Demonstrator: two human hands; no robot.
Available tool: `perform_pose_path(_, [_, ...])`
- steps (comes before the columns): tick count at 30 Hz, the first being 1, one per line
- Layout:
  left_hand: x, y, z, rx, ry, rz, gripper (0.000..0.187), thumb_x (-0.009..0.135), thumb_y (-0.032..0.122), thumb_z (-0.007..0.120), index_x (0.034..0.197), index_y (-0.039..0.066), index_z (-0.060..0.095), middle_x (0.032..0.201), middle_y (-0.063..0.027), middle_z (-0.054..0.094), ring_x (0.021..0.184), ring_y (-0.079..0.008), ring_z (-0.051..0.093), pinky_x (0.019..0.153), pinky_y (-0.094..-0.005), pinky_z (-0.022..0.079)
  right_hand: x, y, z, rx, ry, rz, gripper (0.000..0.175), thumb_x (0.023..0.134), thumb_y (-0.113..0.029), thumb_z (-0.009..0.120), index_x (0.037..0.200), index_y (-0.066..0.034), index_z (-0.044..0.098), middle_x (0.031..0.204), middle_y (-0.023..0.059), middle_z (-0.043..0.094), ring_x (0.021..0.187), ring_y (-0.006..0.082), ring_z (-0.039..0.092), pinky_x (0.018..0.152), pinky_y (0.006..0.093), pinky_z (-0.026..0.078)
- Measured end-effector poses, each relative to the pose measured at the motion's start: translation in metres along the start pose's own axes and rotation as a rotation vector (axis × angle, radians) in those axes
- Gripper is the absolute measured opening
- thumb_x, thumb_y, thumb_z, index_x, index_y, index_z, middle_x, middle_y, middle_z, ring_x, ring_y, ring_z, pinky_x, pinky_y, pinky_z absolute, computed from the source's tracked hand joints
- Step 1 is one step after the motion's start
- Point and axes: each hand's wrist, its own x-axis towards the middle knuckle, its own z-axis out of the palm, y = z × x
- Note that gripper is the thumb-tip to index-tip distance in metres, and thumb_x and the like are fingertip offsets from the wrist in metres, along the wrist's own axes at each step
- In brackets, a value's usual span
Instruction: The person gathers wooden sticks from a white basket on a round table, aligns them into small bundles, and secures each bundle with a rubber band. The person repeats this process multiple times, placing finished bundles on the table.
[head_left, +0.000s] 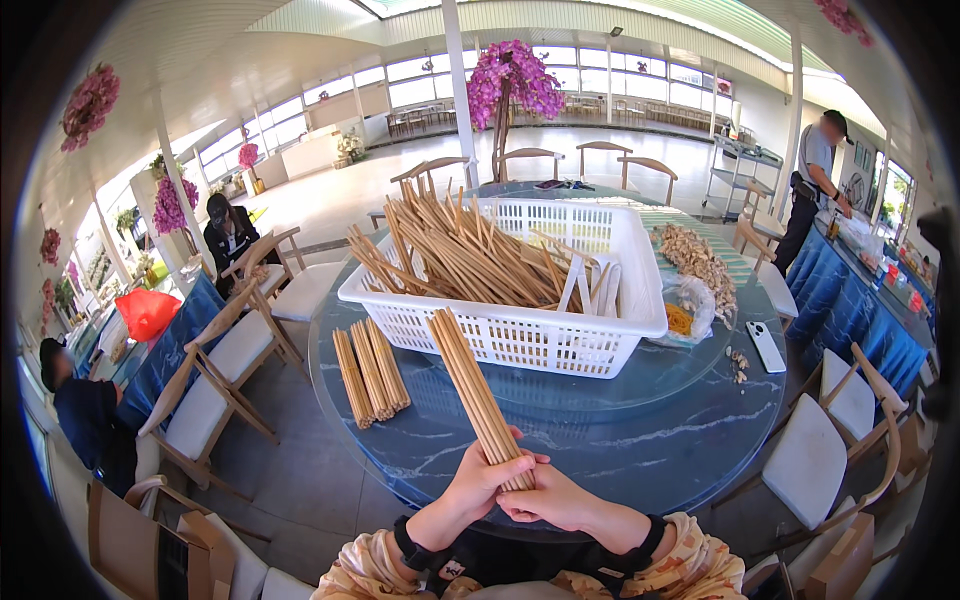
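Both of my hands grip the lower end of a bundle of wooden sticks (480, 397), which slants up and to the left over the table. My left hand (480, 476) wraps around it from the left, and my right hand (551, 495) closes on its bottom end from the right. Three bundles of similar sticks (371, 373) lie side by side on the table to the left, each with a yellow band. Behind the held bundle, a white plastic basket (510, 341) holds many loose wooden sticks (465, 251) and white straps (592, 285).
A round glass-topped table (600, 450) bears a plastic bag of yellow rubber bands (681, 315), a heap of light brown pieces (697, 262) and a white smartphone (765, 346). Chairs (806, 457) surround it. One person (814, 176) stands at right; two others are at left.
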Motion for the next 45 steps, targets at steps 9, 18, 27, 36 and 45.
perform_pose_path(9, [0.004,0.020,-0.017,-0.112,-0.001,0.152,0.054,0.086,0.018,0.070,0.125,0.004,0.036,0.100,-0.0131,0.062,0.101,-0.0252,0.061,0.092,-0.0418,0.049,-0.005,-0.001,0.006,-0.029,-0.050,0.080,0.015,0.086,-0.004,0.061,0.090,-0.0011,0.047,0.070,0.0032,0.051,0.055,0.0075,0.045,0.048,0.0211,0.033])
perform_pose_path(18, [-0.007,0.000,-0.005,0.146,-0.226,-0.056,0.043,0.078,0.034,0.076,0.105,0.003,0.066,0.142,-0.0231,0.039,0.131,-0.0320,0.040,0.104,-0.0447,0.037,0.001,0.006,0.006,-0.112,-0.048,-0.093,0.013,0.087,-0.011,0.061,0.089,-0.0013,0.053,0.067,0.0011,0.051,0.057,0.0086,0.048,0.049,0.0228,0.036])
perform_pose_path(27, [0.004,0.034,-0.011,0.033,0.017,0.184,0.030,0.080,0.031,0.076,0.092,0.006,0.064,0.113,-0.0070,0.059,0.127,-0.0299,0.044,0.111,-0.0504,0.030,-0.005,0.004,0.012,-0.194,-0.018,-0.027,0.016,0.088,-0.012,0.062,0.097,-0.0023,0.051,0.072,0.0015,0.054,0.062,0.0081,0.051,0.054,0.0232,0.041])
perform_pose_path(36, [-0.002,0.012,0.000,0.148,-0.187,-0.115,0.036,0.076,0.029,0.080,0.096,0.002,0.065,0.127,-0.0160,0.054,0.125,-0.0290,0.047,0.100,-0.0425,0.044,0.002,0.002,0.001,-0.228,-0.020,-0.072,0.020,0.088,-0.012,0.062,0.102,-0.0007,0.052,0.073,0.0013,0.054,0.062,0.0071,0.052,0.053,0.0228,0.041])
perform_pose_path(45, [0.002,0.018,0.004,-0.076,0.120,-0.089,0.026,0.079,0.015,0.077,0.095,0.002,0.061,0.106,-0.0079,0.058,0.111,-0.0240,0.054,0.100,-0.0419,0.044,0.006,0.003,0.003,-0.310,0.056,-0.062,0.022,0.086,-0.014,0.064,0.099,-0.0011,0.052,0.073,0.0017,0.056,0.063,0.0081,0.054,0.055,0.0235,0.042])
